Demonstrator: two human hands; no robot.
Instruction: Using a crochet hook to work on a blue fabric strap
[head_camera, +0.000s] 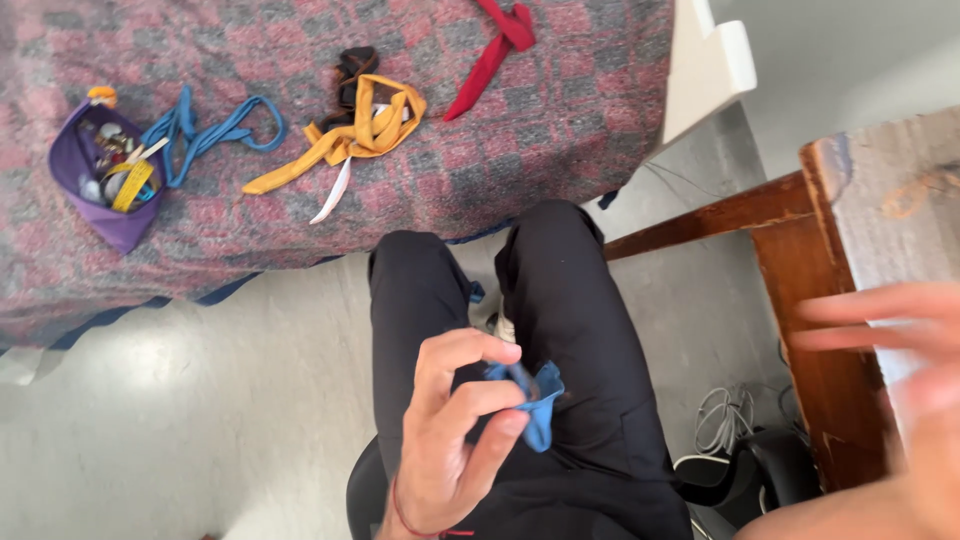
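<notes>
Hands and lap fill the lower half of what we see from the head camera, looking down at a seated person in black trousers (560, 330). Our left hand (455, 430), with a thin red thread around the wrist, is raised over the lap, and its thumb and fingers pinch a small piece of blue fabric (535, 395), which bunches at the fingertips and hangs just above the right thigh. Our right hand (900, 340) comes in from the right edge, blurred, with its fingers spread and stretched out flat, holding nothing, in front of a worn wooden tabletop (900, 200) whose reddish-brown frame runs down beside the knee. Beyond the knees lies a bed covered with a red and grey checked blanket (520, 130). On the blanket, well apart from both hands, we see a yellow fabric strip (350, 135) loosely looped, with a dark brown strip (352, 68) just behind it and touching it, a blue strip (215, 130) to its left, and a red strip (495, 50) to its right near the top edge. At the far left of the blanket sits a small purple pouch (105, 170), open, with small sewing items and a yellow tape measure inside. White cables (722, 415) lie on the pale floor under the tabletop.
</notes>
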